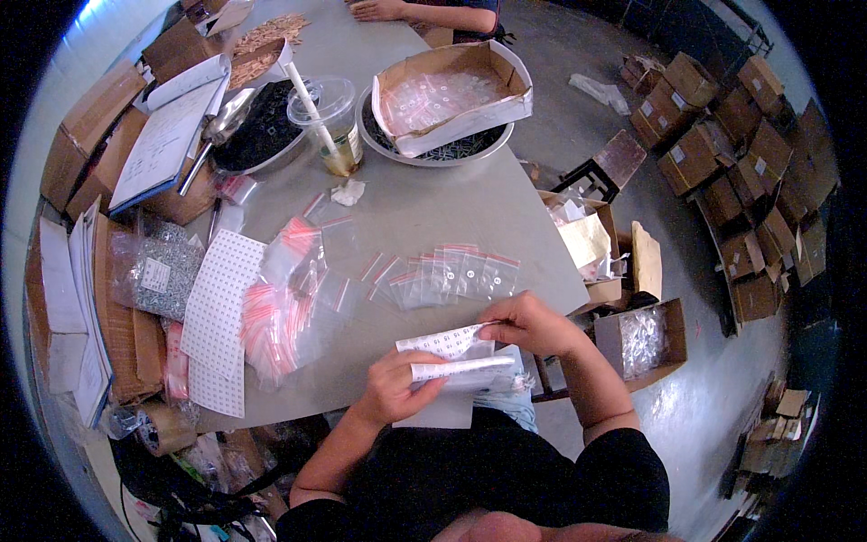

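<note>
Label sheet point(452, 343) is up at the table point(506, 208)'s near edge, folded over — left hand point(397, 384) clamps the fold, right hand point(533, 323) pinches the upper right end, probably to keep it from curling. Fanned zip bags point(456, 273) lie just beyond, overlapped, likely for easy pickup (loose bag pile point(271, 348) left, touching the spare sheet point(217, 316)).

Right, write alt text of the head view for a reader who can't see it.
A person's left hand and right hand hold curled printed paper near the edge of a grey table. Small clear bags with red strips lie on it; farther back, an open box sits on a silver bowl.
</note>
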`<state>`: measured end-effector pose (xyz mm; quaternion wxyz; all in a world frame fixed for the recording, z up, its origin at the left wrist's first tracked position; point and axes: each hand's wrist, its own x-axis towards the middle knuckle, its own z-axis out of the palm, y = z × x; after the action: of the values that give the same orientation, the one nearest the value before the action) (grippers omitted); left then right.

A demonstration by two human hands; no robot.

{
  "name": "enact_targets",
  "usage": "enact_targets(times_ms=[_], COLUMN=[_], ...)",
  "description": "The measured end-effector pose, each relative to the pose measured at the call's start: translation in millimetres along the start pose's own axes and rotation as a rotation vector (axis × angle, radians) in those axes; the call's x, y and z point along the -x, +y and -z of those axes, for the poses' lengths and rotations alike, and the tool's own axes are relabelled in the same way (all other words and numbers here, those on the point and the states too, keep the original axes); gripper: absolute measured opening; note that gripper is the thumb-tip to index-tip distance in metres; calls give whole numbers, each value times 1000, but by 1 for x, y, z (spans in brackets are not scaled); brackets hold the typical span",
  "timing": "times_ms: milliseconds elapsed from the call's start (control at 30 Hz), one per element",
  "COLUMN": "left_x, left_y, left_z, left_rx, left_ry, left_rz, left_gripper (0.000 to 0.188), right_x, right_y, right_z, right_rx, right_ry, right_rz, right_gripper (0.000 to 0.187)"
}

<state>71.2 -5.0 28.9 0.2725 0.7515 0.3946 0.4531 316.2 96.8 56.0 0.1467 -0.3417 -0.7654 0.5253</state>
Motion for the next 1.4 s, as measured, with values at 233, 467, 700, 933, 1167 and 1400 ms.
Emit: enact_targets(times_ms=[233, 467, 700, 933, 1167, 1400], left_x=[-5, -6, -8, -7, -7, -5], left_y=[-1, -3, -5, -5, -4, -5], left_z=[-3, -7, -8, -6, -8, -6], left_rx=[-40, -73, -41, -18, 3, -9], left_ry=[-32, -26, -23, -12, 8, -27], left_rz=[5, 71, 159, 156, 153, 170], left_gripper=[16, 17, 16, 16, 16, 16], right_x=[-8, -3, -13, -47, -51, -68], right_y=[-17, -16, 8, 12, -4, 13], right_z=[6, 0, 40, 21, 36, 20], right_rx=[277, 361, 113, 578, 601, 633], right_ry=[49, 47, 247, 409, 315, 362], right_rz=[184, 172, -105, 97, -108, -54], right_gripper=[16, 11, 18, 24, 22, 21])
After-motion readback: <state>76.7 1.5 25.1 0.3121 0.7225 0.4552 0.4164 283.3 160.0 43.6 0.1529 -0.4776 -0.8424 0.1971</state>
